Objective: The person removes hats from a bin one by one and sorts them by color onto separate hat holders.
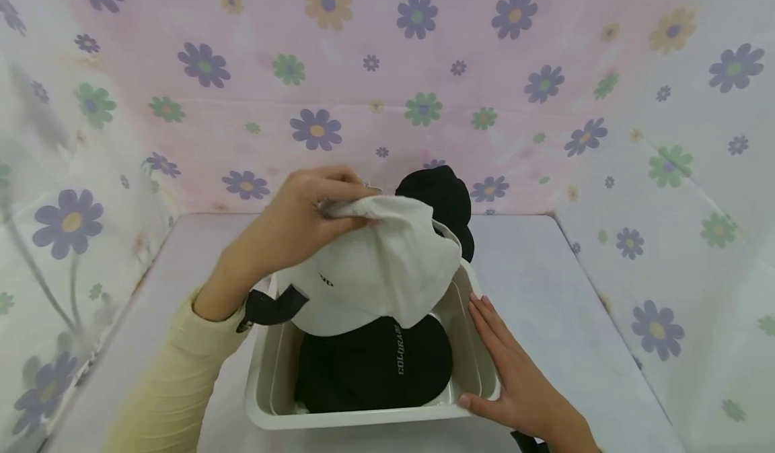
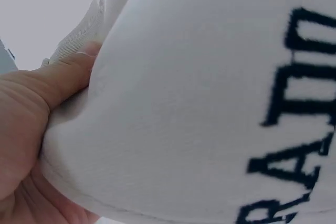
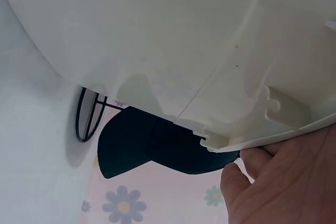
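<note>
My left hand (image 1: 303, 214) pinches a white baseball cap (image 1: 387, 264) between thumb and fingers, over the back part of a white plastic basin (image 1: 339, 419). Dark letters on the cap's front fill much of the left wrist view. Inside the basin lies a black cap (image 1: 363, 372) with pale lettering. My right hand (image 1: 514, 379) rests against the basin's right front corner, fingers along the right wall and thumb by the front rim. Behind the basin is another black cap (image 1: 436, 194), partly hidden by the white one. The right wrist view looks at the basin's underside.
Black wire (image 3: 81, 116), perhaps a stand, shows near the rear black cap in the right wrist view. The pale tabletop (image 1: 521, 264) extends around the basin. Flower-printed cloth (image 1: 357, 89) hangs behind and on both sides.
</note>
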`<state>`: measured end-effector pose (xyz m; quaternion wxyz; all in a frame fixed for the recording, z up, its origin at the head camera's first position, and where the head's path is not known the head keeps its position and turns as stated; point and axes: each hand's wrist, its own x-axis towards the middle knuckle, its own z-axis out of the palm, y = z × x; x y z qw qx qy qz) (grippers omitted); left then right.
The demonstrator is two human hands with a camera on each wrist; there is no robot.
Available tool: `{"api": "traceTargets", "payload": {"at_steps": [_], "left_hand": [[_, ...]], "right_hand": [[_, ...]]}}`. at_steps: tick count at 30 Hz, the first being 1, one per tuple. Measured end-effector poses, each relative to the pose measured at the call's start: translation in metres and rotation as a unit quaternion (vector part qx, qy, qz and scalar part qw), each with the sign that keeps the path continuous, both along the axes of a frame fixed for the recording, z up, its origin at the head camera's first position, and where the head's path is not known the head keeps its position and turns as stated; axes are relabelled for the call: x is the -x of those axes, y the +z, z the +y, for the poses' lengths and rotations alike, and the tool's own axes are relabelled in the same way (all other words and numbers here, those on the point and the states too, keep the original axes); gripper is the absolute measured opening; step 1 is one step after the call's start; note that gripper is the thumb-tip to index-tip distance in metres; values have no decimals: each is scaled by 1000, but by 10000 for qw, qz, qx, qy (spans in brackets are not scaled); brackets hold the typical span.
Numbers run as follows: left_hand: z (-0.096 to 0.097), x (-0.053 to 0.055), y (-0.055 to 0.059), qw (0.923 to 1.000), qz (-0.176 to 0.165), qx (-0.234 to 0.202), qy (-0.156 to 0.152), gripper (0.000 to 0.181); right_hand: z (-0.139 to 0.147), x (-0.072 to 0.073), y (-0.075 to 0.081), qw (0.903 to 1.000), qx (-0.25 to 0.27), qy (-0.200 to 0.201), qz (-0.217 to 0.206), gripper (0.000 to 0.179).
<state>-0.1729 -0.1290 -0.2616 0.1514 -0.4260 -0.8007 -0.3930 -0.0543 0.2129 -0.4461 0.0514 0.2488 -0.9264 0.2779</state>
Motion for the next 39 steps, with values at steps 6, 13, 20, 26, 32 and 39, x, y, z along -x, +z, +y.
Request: {"api": "traceTargets", "payload": {"at_steps": [6, 13, 20, 26, 32, 39], "left_hand": [[-14, 30, 26, 9945, 720, 207, 728, 28], [-33, 69, 18, 9750, 1296, 1115, 1422, 31], [-47, 113, -26, 9738, 1369, 1217, 1345, 32], [-51, 126, -55, 9876, 365, 709, 1355, 31], [-54, 136, -66, 9892, -245, 301, 1415, 30], [-61, 143, -75, 9671, -1553, 816, 1840, 53]], "right_hand": [[1, 0, 0, 10000, -2, 50, 46, 118], [0, -1, 0, 10000, -22, 10, 53, 118], [1, 0, -2, 9993, 234, 206, 205, 116], [0, 0, -2, 9995, 197, 168, 167, 117], [0, 1, 0, 9999, 82, 77, 81, 118], [1, 2, -1, 9995, 241, 163, 126, 117]]}}
